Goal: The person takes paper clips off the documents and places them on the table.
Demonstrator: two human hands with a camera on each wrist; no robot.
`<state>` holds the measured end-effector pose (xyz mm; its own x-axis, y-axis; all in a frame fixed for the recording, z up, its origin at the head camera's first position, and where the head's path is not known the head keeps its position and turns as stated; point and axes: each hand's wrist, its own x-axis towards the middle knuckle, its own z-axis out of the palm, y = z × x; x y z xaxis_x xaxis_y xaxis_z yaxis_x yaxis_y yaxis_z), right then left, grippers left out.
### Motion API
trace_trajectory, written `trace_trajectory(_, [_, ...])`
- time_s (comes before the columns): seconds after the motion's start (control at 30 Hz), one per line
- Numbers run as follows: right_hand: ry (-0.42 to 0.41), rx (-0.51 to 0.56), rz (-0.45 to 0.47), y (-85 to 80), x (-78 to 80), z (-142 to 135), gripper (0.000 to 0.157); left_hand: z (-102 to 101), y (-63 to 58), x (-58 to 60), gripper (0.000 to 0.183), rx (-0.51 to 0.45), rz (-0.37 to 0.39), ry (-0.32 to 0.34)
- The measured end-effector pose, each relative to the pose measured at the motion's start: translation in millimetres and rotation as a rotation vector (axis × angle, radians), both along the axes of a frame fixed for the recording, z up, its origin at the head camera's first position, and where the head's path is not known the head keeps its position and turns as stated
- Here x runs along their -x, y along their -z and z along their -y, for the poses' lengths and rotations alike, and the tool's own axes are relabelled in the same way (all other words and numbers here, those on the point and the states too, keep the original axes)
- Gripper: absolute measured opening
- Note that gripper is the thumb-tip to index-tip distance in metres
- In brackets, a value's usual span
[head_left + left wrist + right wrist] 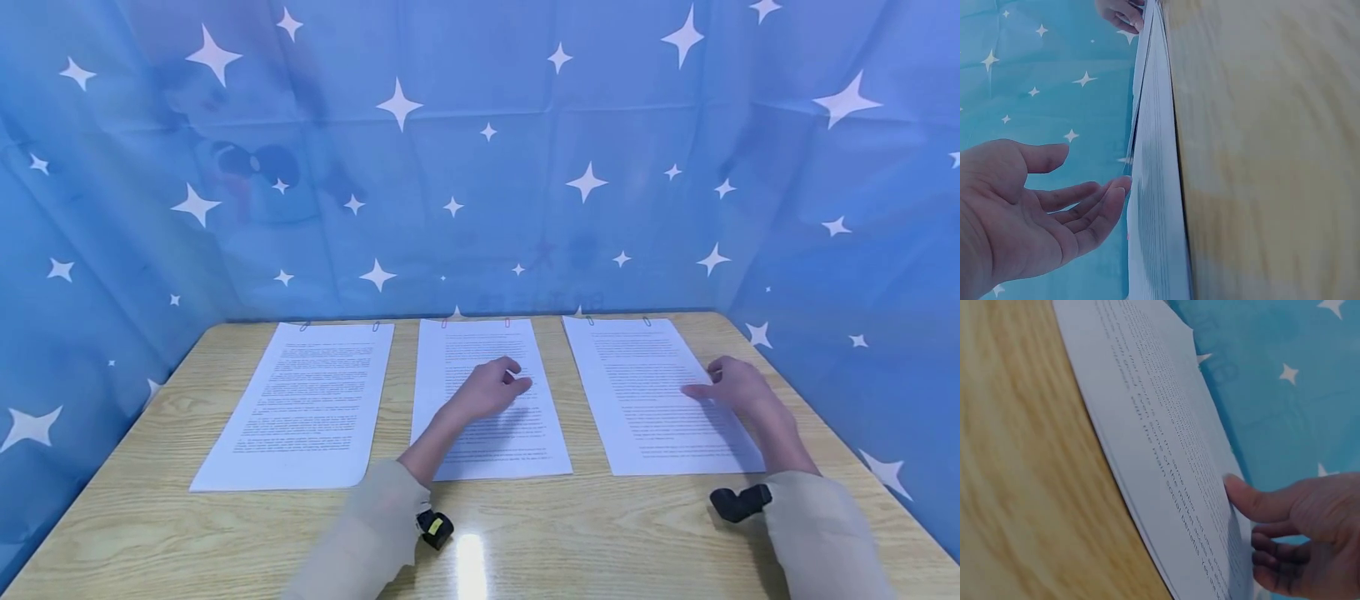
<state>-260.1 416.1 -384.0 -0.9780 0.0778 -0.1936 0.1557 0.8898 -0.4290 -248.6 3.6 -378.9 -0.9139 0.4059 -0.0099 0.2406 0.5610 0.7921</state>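
Note:
Three sets of printed sheets lie in a row. My left hand (487,390) is over the middle papers (480,467), its thumb apart from the loosely bent fingers and nothing held. In the left wrist view its fingertips (1121,182) appear close to the sheets; whether they touch cannot be told. At the right edge of the right papers (637,417) is my right hand (742,390). Its thumb (1250,499) lies over the page in the right wrist view, while the other fingers are bent beside the edge. No firm pinch shows.
The left papers (300,417) lie flat on the wooden table (570,533). Coloured paper clips sit along the top edges, such as a red clip (507,322) and a green clip (647,322). A blue star-patterned curtain (465,233) stands behind the table and along its sides.

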Motion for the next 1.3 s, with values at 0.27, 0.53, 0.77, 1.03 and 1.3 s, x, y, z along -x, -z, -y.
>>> trace_trajectory(0.27, [0.108, 0.052, 0.015, -0.1, -1.4, 5, 0.080, -23, 0.5, -0.9, 0.042, -0.025, 0.070, 0.006])
trace_trajectory(0.53, [0.181, 0.139, 0.050, 0.0, -4.3, 5, 0.078, -47, 2.5, 1.6, 0.040, -0.095, 0.148, 0.013])
trace_trajectory(0.77, [0.167, 0.151, 0.047, 1.9, -5.7, 7, 0.081, -65, 10.1, 7.4, 0.034, -0.143, 0.255, -0.044])
trace_trajectory(1.03, [0.149, 0.138, 0.031, 1.0, -9.4, 7, 0.077, -87, 15.8, 11.5, 0.025, -0.305, 0.361, -0.126])
trace_trajectory(1.3, [0.108, 0.129, 0.009, 2.1, -10.6, 8, 0.081, -100, 18.6, 13.1, 0.019, -0.378, 0.417, -0.144])
